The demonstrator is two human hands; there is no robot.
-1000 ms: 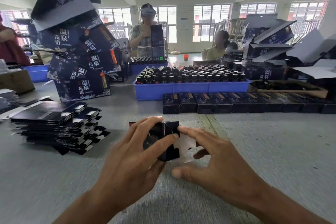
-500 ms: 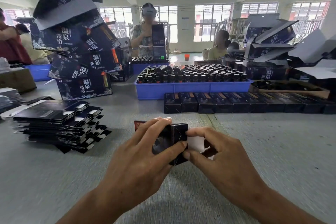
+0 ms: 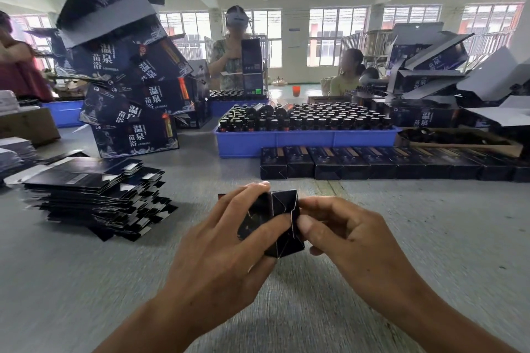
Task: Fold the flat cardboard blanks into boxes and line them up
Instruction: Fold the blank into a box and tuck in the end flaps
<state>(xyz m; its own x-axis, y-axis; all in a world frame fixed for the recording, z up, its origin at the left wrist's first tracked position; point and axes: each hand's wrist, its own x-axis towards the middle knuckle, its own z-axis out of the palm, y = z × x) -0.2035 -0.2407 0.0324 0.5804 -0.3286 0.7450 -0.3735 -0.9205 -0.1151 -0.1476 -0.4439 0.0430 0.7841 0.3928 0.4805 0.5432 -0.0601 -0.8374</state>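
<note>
A small black cardboard box (image 3: 282,206) is held between my hands above the grey table (image 3: 430,238). My left hand (image 3: 229,241) wraps around its left side, fingers over the top and thumb across the front. My right hand (image 3: 344,232) pinches the end flaps on the box's right end, where a white flap edge shows. A stack of flat black blanks (image 3: 94,192) lies to the left. A row of folded black boxes (image 3: 372,163) stands in a line behind my hands.
A blue tray (image 3: 304,142) full of dark bottles sits behind the row. Tall piles of large dark printed cartons (image 3: 134,89) rise at the left, more cartons (image 3: 430,80) at the right. Three people are at the far side of the table.
The white end flap that stood open has been folded in against the box end. My right hand's fingers have closed on that end, and the box sits slightly lower and nearer.
</note>
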